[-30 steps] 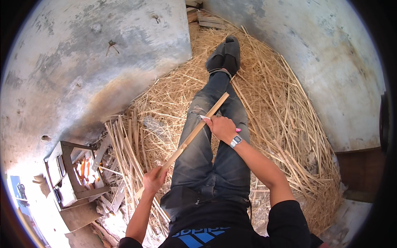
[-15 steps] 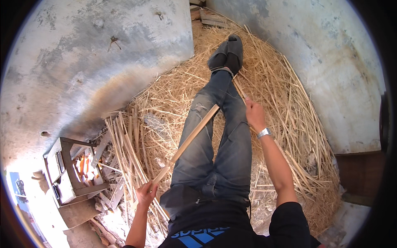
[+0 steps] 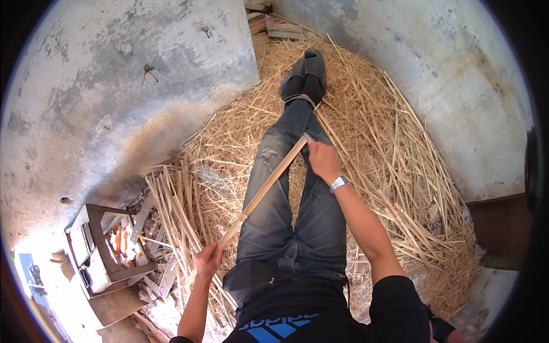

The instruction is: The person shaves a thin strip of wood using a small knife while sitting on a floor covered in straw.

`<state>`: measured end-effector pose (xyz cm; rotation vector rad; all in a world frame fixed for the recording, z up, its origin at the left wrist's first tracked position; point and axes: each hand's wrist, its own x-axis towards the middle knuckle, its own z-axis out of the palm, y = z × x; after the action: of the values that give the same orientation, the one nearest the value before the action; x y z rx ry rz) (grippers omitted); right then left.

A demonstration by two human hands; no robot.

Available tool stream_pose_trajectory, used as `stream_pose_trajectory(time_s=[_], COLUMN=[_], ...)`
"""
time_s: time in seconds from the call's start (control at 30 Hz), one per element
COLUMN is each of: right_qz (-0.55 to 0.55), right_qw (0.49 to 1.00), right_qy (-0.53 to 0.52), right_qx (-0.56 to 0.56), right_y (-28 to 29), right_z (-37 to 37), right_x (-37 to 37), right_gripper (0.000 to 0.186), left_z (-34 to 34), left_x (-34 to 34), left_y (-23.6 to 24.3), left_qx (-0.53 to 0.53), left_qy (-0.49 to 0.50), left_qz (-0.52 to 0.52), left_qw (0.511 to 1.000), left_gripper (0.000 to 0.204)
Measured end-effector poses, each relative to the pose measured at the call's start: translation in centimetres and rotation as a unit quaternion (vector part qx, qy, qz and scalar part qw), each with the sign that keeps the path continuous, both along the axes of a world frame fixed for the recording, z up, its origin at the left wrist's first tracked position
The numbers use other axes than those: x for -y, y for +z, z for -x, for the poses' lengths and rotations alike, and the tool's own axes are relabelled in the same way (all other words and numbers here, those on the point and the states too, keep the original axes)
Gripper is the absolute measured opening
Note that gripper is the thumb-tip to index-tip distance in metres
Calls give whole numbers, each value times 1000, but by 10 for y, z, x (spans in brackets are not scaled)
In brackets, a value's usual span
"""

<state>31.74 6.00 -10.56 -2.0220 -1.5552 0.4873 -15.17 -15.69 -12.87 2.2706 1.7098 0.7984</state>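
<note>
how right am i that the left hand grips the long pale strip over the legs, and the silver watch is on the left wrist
Not quite: the head view shows the silver watch on the right wrist. The left hand does grip the long pale strip over the legs.

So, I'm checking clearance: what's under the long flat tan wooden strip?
Faded dark denim trousers and loose tan shavings show along its edges; whatever the strip covers is hidden.
</note>
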Motion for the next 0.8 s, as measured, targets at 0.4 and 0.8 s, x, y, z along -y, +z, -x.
stream_pose_trajectory(time_s=[0.4, 0.8], right_qz=[-59, 95], right_qw=[988, 993], right_qy=[-93, 72], right_qx=[-107, 2], right_y=[23, 22], right_z=[14, 18], right_x=[19, 9], right_gripper=[54, 72], left_z=[-10, -12], left_x=[0, -11], left_y=[3, 8], left_qx=[26, -7], left_qy=[30, 0], left_qz=[61, 45], left_qw=[997, 999], left_gripper=[29, 32])
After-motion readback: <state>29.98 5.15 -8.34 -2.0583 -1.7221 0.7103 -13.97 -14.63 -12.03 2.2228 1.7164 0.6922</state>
